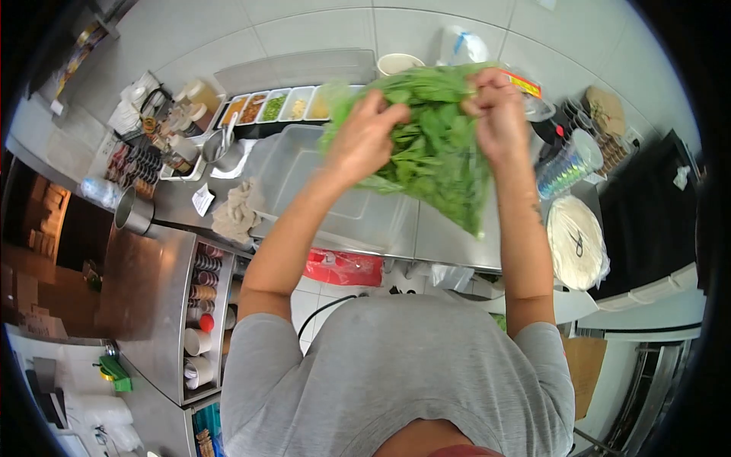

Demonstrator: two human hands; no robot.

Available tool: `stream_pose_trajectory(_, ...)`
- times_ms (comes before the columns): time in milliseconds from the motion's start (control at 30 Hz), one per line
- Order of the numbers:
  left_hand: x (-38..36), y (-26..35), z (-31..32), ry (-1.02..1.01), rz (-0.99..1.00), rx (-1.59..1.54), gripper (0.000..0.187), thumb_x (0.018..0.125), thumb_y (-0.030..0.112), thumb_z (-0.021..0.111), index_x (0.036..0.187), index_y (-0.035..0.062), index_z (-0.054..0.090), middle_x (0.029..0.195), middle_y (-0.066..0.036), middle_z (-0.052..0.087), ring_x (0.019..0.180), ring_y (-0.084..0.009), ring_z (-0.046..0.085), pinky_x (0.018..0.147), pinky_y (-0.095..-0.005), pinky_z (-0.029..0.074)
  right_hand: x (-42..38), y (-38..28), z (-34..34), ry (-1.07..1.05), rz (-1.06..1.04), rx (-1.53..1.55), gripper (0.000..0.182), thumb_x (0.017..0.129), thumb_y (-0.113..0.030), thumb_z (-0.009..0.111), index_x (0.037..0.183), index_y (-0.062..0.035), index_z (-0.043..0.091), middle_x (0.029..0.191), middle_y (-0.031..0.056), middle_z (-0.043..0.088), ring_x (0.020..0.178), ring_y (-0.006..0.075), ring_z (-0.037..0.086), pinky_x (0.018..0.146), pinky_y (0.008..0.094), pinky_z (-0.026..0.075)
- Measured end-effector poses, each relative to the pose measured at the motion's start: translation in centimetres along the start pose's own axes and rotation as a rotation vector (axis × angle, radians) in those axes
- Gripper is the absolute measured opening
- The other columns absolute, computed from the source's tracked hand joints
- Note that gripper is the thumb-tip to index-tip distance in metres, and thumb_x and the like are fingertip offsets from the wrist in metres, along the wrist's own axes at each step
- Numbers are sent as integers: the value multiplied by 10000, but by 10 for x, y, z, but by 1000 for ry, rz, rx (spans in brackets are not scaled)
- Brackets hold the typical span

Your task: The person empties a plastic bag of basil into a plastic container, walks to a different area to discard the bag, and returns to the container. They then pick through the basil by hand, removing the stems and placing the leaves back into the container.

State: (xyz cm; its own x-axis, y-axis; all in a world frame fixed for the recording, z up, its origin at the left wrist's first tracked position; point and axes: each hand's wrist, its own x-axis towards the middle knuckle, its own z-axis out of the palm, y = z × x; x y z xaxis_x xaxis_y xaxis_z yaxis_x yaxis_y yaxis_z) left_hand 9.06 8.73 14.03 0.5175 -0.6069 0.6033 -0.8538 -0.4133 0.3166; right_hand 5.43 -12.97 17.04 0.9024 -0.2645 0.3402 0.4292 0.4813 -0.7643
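Note:
A clear plastic bag full of green leaves (438,148) hangs between my two hands above the steel counter. My left hand (365,137) is closed on the left side of the bag's top. On the other side, my right hand (496,114) pinches the upper right edge in a fist. The bag tilts, with one lower corner pointing down toward me. Under my left forearm lies a translucent plastic tub (293,171) on the counter, partly covered by the arm and the bag.
Several small trays of chopped ingredients (272,107) line the back left. A metal pot (221,152), a crumpled cloth (236,213) and bottles (181,148) stand left. At right are a round, pale, plastic-wrapped item (575,244) and a clear cup stack (571,164). Below hangs a red bag (343,268).

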Motion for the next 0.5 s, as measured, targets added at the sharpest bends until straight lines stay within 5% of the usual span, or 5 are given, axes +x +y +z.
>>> stream_pose_trajectory(167, -91, -103, -5, -144, -188, 158, 400, 661, -113, 548, 986, 119, 581, 986, -149, 478, 948, -367, 514, 791, -440, 452, -2, 123, 12, -397, 169, -666, 304, 725, 29, 513, 1006, -38, 606, 926, 31, 551, 844, 125, 490, 731, 253, 426)
stream_pose_trajectory(300, -149, -127, 14, -271, -222, 157, 371, 670, -107, 546, 967, 113, 575, 991, -145, 481, 928, -369, 511, 788, -451, 450, 5, 190, 0, -452, -89, -1054, 397, 796, -174, 587, 1190, -118, 602, 1154, 164, 550, 1003, 303, 523, 929, 397, 424)
stream_pose_trajectory(400, -147, -115, 4, -261, -202, 80, 360, 674, -104, 546, 963, 109, 575, 994, -139, 483, 928, -373, 511, 781, -464, 452, 18, 218, 9, -375, -368, -1344, 401, 827, -299, 625, 1196, -141, 602, 1172, 169, 548, 1031, 351, 521, 947, 417, 410)
stream_pose_trajectory(500, -152, -108, 0, -298, -152, 92, 343, 681, -96, 550, 959, 103, 577, 988, -125, 483, 929, -358, 509, 763, -453, 460, 27, 243, 6, -313, -180, -1487, 369, 835, -373, 632, 1098, -115, 646, 1093, 154, 609, 1000, 353, 549, 895, 423, 421)
